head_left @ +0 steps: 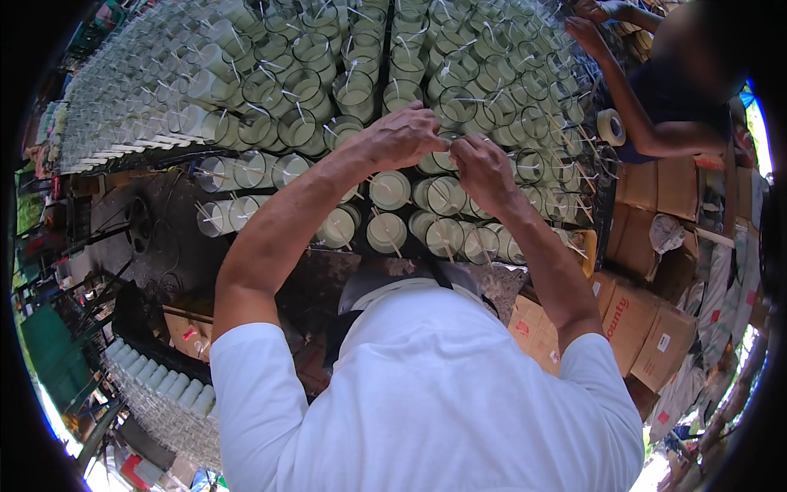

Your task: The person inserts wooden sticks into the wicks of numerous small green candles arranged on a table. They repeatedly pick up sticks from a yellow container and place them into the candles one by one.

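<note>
Rows of clear glass jars filled with pale green wax cover the table before me, many with a white wick and some with thin sticks laid across the rim. My left hand (405, 135) reaches over the middle rows, its fingers bent together. Right beside it, my right hand (485, 168) is pinched, a ring on one finger. The fingertips of both hands meet above a jar; what they pinch is too small to make out. Just below the hands stand a candle jar (389, 189) and another candle jar (445, 195) with sticks across it.
At the far right a co-worker's hand (584, 37) reaches toward the jars. A roll of tape (610, 127) sits at the table's right edge. Cardboard boxes (631, 324) are stacked to my right. More glass jars (160, 385) stand at the lower left.
</note>
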Demonstrator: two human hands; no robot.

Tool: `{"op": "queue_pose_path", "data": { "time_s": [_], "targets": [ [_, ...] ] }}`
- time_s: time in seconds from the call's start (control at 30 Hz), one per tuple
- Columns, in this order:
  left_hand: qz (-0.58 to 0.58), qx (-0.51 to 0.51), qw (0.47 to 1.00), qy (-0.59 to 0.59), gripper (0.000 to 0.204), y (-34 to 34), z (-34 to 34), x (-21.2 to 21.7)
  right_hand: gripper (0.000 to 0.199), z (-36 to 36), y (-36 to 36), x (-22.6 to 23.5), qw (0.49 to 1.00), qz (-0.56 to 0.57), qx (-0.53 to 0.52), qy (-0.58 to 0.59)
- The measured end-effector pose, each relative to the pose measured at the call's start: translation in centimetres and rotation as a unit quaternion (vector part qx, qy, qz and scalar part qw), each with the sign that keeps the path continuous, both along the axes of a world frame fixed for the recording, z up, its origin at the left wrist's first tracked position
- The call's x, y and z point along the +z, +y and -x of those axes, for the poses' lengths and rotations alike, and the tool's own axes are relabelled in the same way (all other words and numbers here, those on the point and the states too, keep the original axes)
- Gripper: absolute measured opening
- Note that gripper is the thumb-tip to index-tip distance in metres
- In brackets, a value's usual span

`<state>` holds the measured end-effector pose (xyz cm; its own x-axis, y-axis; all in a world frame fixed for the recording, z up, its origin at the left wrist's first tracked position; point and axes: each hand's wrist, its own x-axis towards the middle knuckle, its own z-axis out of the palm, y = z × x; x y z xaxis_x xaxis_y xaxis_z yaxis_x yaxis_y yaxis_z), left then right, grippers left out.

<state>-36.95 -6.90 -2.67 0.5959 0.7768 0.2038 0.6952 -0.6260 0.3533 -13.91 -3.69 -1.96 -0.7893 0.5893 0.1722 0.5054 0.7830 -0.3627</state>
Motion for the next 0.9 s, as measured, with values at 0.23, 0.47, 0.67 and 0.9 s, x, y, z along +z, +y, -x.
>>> {"op": "queue_pose_path", "data": {
  "time_s": [0.23, 0.47, 0.67, 0.9],
  "targets": [
    [-0.027, -0.015, 0.999, -0.024, 0.025, 0.4, 0.5, -0.6, 0.015, 0.3, 0.3, 0.4, 1.000, 0.023, 0.002, -0.017],
    [0.031, -0.004, 0.999, 0.000, 0.035, 0.2, 0.6, 0.6, 0.013, 0.1, 0.7, 1.6, 0.996, 0.084, -0.015, -0.032],
    [0.051, 0.063, 0.997, 0.002, 0.033, -0.3, 0.1, 1.6, 0.025, 0.7, -0.2, 2.2, 0.992, 0.097, -0.073, -0.018],
    [0.055, 0.079, 0.995, 0.010, 0.060, -0.3, -0.9, 2.5, 0.018, 2.3, 0.4, 2.1, 0.978, 0.106, -0.115, -0.136]
  ]
}}
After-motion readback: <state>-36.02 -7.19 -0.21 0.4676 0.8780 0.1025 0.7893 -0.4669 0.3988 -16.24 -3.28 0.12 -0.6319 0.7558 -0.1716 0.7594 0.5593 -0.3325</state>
